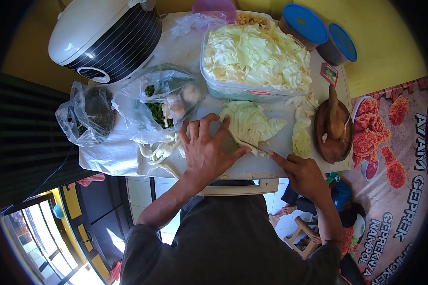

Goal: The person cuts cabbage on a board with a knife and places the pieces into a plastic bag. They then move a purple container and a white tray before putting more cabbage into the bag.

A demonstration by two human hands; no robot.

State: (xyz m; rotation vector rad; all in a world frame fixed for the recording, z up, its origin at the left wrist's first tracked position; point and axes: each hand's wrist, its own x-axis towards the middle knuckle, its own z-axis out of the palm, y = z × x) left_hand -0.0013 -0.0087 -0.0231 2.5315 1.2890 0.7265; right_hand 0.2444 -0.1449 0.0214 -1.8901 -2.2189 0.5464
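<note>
right, cabbage on the board, knife at its near edge

head view: the cabbage piece [253,119] lies flat on the pale cutting board [283,114], just in front of the big tub [245,93]. step in hand reads as slicing. left hand [204,154] is spread open, fingertips at the cabbage's left side, thumb reaching toward the blade. right hand [305,175] is closed round the knife [258,149], index finger stretched out forward; handle mostly hidden by the hand.

next move, my read: a clean stroke calls for a firm left hold, thumb clear of the edge, and blade control from the right. slip risk sits at that thumb.

containers: big tub is heaped above its rim with cut cabbage [257,57]. behind it, a small container holds yellowish bits [253,20]. blue-lidded tubs [305,23] are closed, contents dark, can't identify. brown dish [322,142] at right holds a pestle [336,121]. clear bag [138,130] at left has green leaves [156,112] and pale bulbs [174,106]; the bag beside it [86,114] holds something dark, can't tell what.
</note>
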